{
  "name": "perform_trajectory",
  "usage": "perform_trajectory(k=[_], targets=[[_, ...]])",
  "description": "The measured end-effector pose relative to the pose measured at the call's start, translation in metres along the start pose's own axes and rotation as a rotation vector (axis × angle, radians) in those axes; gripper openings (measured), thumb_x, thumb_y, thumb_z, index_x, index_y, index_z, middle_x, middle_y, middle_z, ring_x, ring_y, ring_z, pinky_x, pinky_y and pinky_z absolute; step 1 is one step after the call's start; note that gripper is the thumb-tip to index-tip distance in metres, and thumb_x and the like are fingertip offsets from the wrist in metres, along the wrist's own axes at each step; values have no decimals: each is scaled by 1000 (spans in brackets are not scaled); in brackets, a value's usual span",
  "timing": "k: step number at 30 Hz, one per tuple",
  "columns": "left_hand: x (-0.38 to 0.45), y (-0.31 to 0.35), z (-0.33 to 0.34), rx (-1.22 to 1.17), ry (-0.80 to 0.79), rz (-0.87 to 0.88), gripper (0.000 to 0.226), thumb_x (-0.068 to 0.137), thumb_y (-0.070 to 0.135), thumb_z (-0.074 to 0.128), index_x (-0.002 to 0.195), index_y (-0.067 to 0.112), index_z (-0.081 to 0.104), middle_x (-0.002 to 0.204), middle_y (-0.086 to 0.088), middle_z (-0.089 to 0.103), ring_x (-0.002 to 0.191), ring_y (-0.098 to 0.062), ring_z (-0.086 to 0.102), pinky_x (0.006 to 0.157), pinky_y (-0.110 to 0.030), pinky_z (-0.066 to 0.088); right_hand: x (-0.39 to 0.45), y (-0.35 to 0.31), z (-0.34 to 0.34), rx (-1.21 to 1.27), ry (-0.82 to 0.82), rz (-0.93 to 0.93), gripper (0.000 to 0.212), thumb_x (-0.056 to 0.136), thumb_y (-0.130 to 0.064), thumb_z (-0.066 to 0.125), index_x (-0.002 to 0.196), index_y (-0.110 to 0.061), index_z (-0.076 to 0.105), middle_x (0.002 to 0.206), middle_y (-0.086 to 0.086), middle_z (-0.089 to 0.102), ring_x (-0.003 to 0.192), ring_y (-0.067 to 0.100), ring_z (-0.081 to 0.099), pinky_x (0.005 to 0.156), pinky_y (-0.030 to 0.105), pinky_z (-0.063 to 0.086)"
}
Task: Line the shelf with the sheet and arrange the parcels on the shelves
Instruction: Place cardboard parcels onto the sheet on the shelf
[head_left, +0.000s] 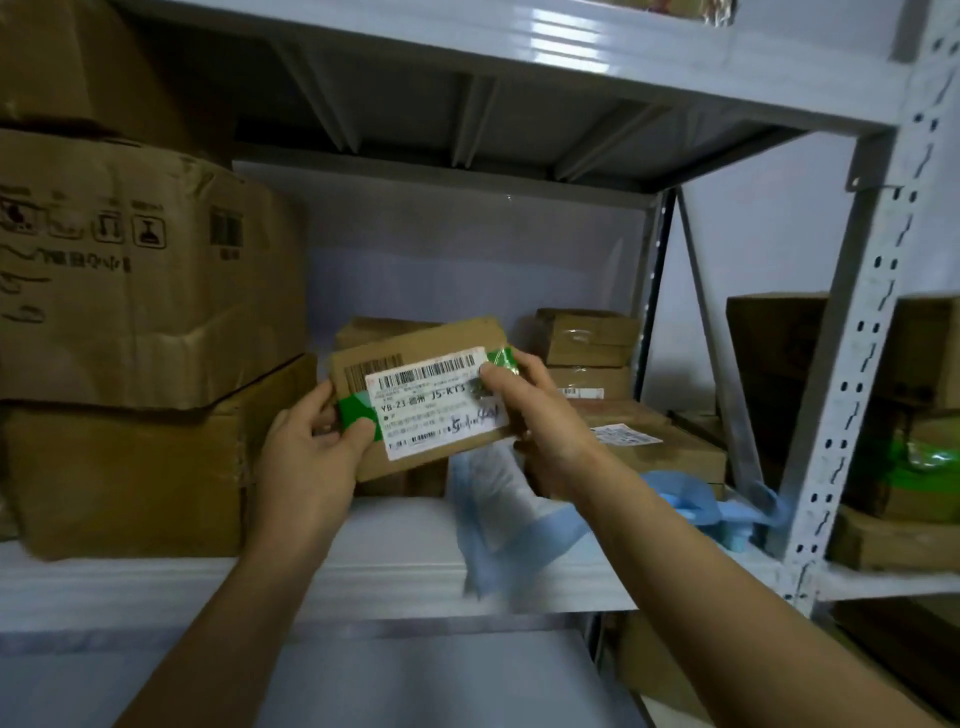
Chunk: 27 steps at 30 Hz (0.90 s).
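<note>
Small parcel (415, 395) held in both hands, mid-frame, above the shelf (363, 571).

Parcel is gripped at its 9 o'clock end by the left hand (311, 441) and pinched at its 3 o'clock end by the right hand (524, 410), label up, not yet set down. White sheet (395, 535) is seen laid over the shelf board, so lining is judged mostly done; a blue wrap (498, 525) lies crumpled at 5 o'clock. Small boxes (592, 343) are already stacked at 3 o'clock, big cartons (135, 291) at 9 o'clock. Placing this parcel is left.

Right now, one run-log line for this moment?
left hand: grips parcel | right hand: grips parcel | parcel: above shelf | blue sheet: crumpled on shelf
</note>
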<state>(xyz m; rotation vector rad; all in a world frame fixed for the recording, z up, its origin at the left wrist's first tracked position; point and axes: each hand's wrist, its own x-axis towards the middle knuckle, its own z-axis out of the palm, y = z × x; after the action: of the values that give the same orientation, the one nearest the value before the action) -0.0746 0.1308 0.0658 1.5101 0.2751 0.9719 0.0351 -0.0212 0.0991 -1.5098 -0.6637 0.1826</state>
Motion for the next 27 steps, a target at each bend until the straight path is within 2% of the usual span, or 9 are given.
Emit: perform_trajectory(k=[3, 6, 9, 12, 17, 21, 23, 25, 27], targets=[[-6, 20, 25, -112, -35, 31, 52, 91, 9, 57, 138, 26, 45, 107, 13, 62, 81, 3, 63, 61, -11, 52, 5, -13, -27, -31, -64, -49, 56, 72, -51, 62, 127, -47, 48, 116, -1, 66, 108, 22, 57, 89, 46, 40], [1, 34, 53, -114, -8, 83, 40, 93, 17, 56, 131, 27, 51, 102, 13, 63, 86, 1, 62, 68, -15, 50, 10, -22, -60, -6, -85, -110, 46, 76, -35, 52, 122, -40, 54, 109, 3, 65, 82, 14, 59, 75, 34, 41], [18, 40, 94, -104, -60, 107, 25, 92, 22, 57, 118, 22, 55, 103, 6, 63, 94, -8, 63, 72, -19, 51, 19, -30, -100, -53, 7, -106, 29, 91, -35, 46, 118, -40, 54, 110, -1, 67, 97, 19, 60, 80, 36, 50], [32, 35, 143, -79, -236, 97, 34, 93, 14, 56, 126, 18, 52, 109, 4, 60, 84, 2, 55, 58, -4, 46, 35, -28, -139, -121, 227, 19, 37, 94, -48, 44, 126, -31, 43, 118, 4, 56, 101, 26, 57, 76, 38, 54], [68, 12, 228, -8, -402, 38, 42, 96, 5, 48, 136, 17, 48, 106, 8, 60, 79, 6, 53, 59, -11, 43, 75, -15, -198, -218, 337, 159, 54, 89, -60, 42, 130, -26, 40, 114, 4, 50, 106, 27, 51, 85, 43, 50], [90, -8, 265, 54, -422, -68, 30, 97, 11, 46, 126, 13, 48, 114, -2, 63, 98, -15, 61, 74, -24, 50, 104, 1, -219, -261, 348, 200, 50, 92, -59, 38, 131, -27, 39, 113, 5, 48, 106, 27, 48, 89, 46, 47], [93, -17, 270, 101, -408, -100, 27, 98, 12, 44, 125, 14, 49, 118, -5, 62, 102, -19, 59, 68, -24, 48, 116, 11, -223, -325, 357, 202, 47, 93, -58, 37, 126, -24, 44, 114, 7, 50, 103, 26, 49, 94, 46, 46], [94, -25, 271, 142, -437, -123, 27, 99, 13, 41, 123, 15, 54, 117, -3, 63, 101, -17, 58, 62, -21, 42, 122, 22, -225, -409, 370, 190, 50, 93, -56, 38, 126, -20, 50, 123, 12, 54, 107, 28, 50, 96, 40, 42], [92, -31, 267, 155, -479, -138, 28, 100, 12, 39, 121, 15, 58, 118, -3, 64, 104, -17, 58, 71, -24, 48, 125, 30, -225, -409, 373, 192, 56, 94, -54, 40, 131, -13, 51, 128, 13, 54, 118, 31, 50, 89, 35, 39]])
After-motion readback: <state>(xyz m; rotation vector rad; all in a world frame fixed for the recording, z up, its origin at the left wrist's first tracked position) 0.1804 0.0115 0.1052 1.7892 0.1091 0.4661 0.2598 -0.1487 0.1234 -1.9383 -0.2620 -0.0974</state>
